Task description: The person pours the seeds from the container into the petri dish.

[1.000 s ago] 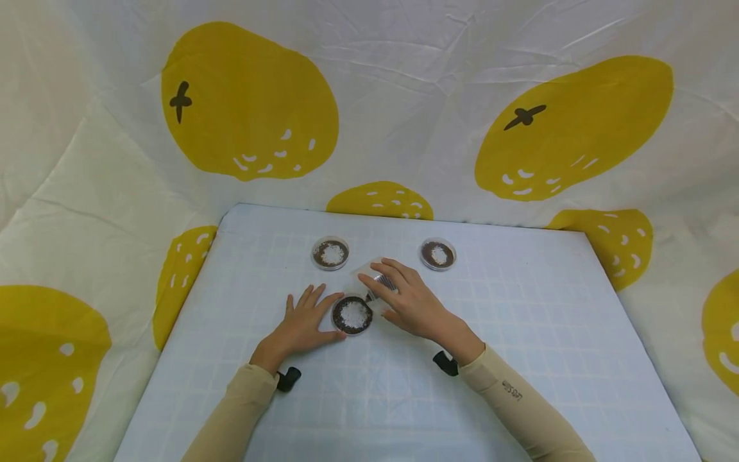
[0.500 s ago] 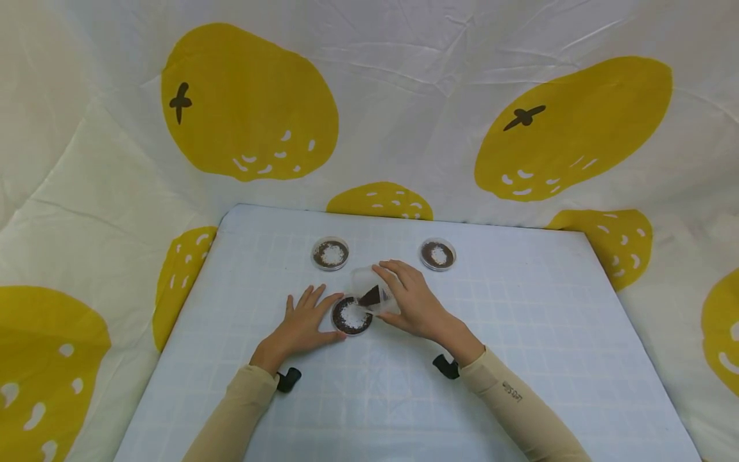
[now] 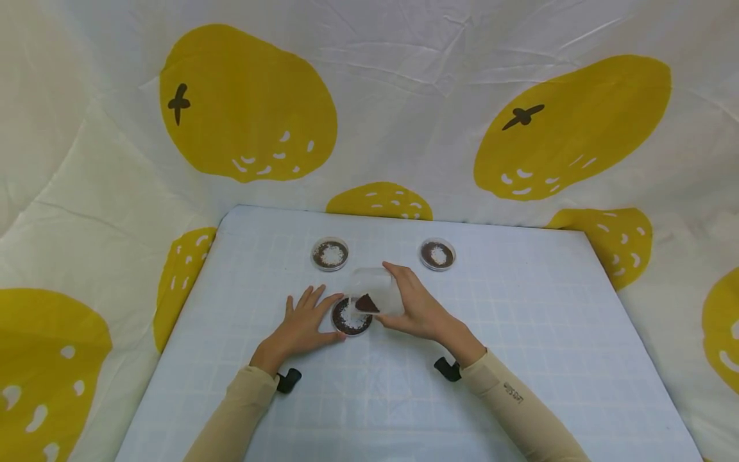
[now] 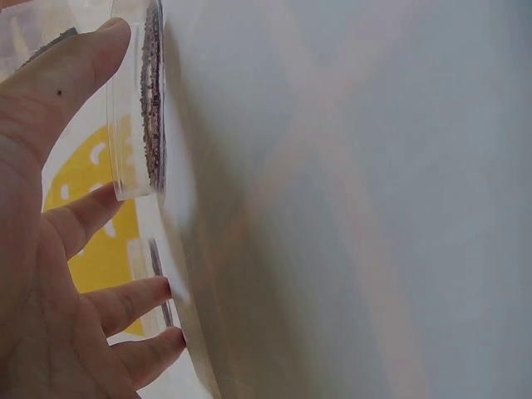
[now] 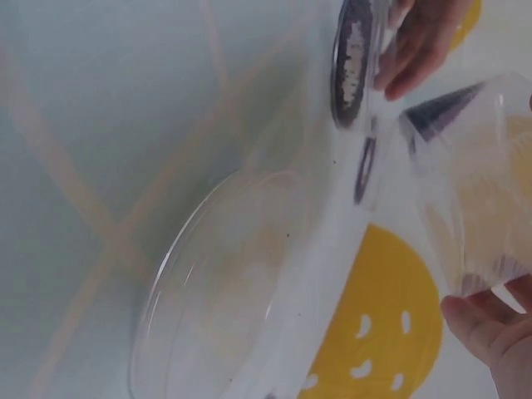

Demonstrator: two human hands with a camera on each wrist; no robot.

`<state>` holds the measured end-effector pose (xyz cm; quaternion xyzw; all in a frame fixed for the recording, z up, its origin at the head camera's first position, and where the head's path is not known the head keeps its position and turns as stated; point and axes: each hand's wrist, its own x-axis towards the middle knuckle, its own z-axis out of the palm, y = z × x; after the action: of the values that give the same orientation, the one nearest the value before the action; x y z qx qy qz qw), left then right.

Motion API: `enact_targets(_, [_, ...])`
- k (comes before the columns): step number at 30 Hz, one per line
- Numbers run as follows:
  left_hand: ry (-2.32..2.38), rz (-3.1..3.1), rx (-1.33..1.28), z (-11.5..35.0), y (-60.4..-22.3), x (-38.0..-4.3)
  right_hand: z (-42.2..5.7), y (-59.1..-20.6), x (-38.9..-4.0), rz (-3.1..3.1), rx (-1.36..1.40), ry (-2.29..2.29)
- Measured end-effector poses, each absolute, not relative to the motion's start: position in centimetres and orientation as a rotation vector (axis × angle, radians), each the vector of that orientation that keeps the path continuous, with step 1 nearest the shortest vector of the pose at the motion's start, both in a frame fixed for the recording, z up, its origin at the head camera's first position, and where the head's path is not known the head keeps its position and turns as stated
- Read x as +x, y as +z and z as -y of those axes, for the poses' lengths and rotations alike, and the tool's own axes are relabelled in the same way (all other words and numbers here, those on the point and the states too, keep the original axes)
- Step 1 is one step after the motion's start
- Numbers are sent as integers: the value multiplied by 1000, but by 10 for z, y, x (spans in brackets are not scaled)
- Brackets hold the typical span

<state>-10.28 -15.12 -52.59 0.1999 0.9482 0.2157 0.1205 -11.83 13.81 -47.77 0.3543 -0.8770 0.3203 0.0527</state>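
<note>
My left hand (image 3: 306, 324) grips the side of a round clear petri dish (image 3: 338, 326) between thumb and index finger; the other fingers spread on the table. Dark soil-like grains ring a white granular patch in the dish, seen edge-on in the left wrist view. Over the dish's right part my right hand (image 3: 418, 308) holds a clear plastic cup (image 3: 372, 282), thumb on one side and fingers on the other. The cup lies tilted, its mouth toward the dish. A wedge of dark grains (image 3: 367, 304) has gathered along its lower wall.
Two similar dishes stand farther back, a left one (image 3: 330, 254) and a right one (image 3: 437, 255). A clear round lid (image 5: 224, 274) lies on the table in the right wrist view. Behind the white table (image 3: 519, 308) hangs a fruit-print curtain (image 3: 404, 128).
The right hand has turned the cup, and the dark grains inside now show as a wedge nearer the dish. The left hand and the dishes have stayed put.
</note>
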Motion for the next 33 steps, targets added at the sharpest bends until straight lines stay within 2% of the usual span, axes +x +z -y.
enact_targets(21, [649,-2764,560,150,-528,-102,-154,-483,-116,2775,795,1208])
enact_targets(33, [654,-2768,565,150,-530,-102,-167,-488,-115,2652,784,1364])
